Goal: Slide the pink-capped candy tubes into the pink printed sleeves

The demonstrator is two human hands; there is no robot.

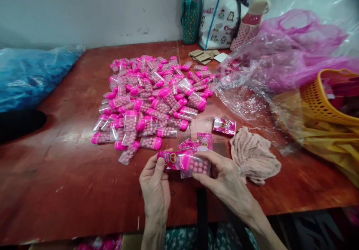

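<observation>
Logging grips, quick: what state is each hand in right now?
Left hand: closed, holding a pink printed wrapper.
Right hand: closed, holding a clear, pink-capped container of pink balls.

You face a plain, pale grey-blue wall [92, 14] with small dark scuffs [144, 30]. Against it stands a broad, reddish-brown wooden table [56, 175] with a thin seam [177, 48] near its far edge, its top dully reflecting soft, cool light.

Soft, dim light leaves glare on the desk [67, 179] and plastic [242, 98]. Outer edges look smeared and stretched.
</observation>
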